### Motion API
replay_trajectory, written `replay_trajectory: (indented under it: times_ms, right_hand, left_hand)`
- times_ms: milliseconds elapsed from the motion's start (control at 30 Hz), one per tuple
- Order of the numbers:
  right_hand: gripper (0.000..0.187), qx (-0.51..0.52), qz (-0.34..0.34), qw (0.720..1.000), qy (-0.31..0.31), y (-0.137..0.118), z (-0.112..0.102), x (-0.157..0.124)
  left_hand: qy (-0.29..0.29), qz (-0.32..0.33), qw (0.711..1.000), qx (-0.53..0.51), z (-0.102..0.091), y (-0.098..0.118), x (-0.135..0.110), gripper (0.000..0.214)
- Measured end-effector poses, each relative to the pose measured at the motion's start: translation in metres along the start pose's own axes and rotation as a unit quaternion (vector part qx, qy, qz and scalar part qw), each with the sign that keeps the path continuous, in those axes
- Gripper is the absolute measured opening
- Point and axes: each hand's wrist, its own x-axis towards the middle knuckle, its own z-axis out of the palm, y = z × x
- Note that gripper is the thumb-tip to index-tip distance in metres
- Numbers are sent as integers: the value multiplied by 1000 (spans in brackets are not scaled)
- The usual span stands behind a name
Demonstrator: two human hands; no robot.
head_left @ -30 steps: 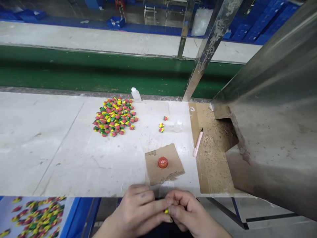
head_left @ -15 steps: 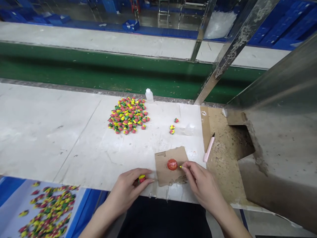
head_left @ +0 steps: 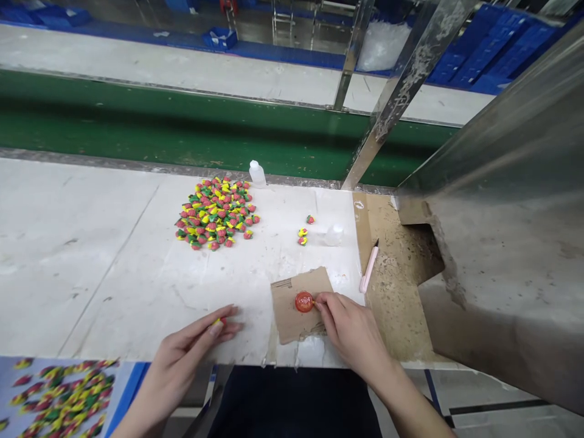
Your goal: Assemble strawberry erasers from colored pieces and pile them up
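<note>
My left hand (head_left: 194, 350) hovers above the near edge of the white table, its fingers closed around a small red-and-yellow piece (head_left: 219, 322), mostly hidden by the thumb. Pinched in my right hand (head_left: 349, 325) is a tiny yellow piece (head_left: 314, 303), which meets the rim of a small round red dish (head_left: 303, 302). Something shiny and red lies in that dish. Under it is a square of brown cardboard (head_left: 285, 316). A heap of small red, yellow and green pieces (head_left: 216, 213) lies farther back on the left.
A few loose pieces (head_left: 302, 236) lie beyond the cardboard, beside a clear container (head_left: 334, 235). At the back stands a white bottle (head_left: 257, 173). To the right are a pink pen (head_left: 369, 267) and a metal housing (head_left: 511, 261). More pieces fill a tray (head_left: 68, 395) lower left.
My right hand has brought the yellow piece left to the dish rim. The left hand has moved away from the cardboard, its fingers closing more over its piece. The view has shifted right.
</note>
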Motion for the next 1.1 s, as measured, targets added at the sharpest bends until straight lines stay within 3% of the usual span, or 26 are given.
replay_trajectory:
  times_ms: [200,367,467,600,700,800,900,1000,1100]
  right_hand:
    - [31,2,7,1000,-20,2,0,4]
    - [24,10,9,999,-34,1,-4,7]
    - [24,16,7,999,-41,1,-6,7]
    - [24,27,4,999,-44,1,-5,6]
    - [24,39,-1,998,-43,3,-4,6]
    - [26,60,-10,998,-33,2,-8,4]
    - [26,102,-7,995,-9,-6,-26,-2]
    - [24,215,-5,976,19,-27,-51,-14]
    - [25,273,-64,959,33,-52,-69,-21]
  left_hand:
    - [95,-21,980,-172,13,5,-8,40]
    - [175,-31,954,-240,5,2,-1,47]
    - [182,-54,948,-257,2,2,4,50]
    - [165,-47,952,-253,14,5,-1,49]
    - [130,-22,959,-252,27,6,-8,50]
    - [39,-3,970,-239,38,7,-17,37]
    - [-51,37,970,-234,49,10,-26,26]
    - [-129,92,960,-233,62,16,-36,27]
    - [-178,103,953,-221,75,20,-46,28]
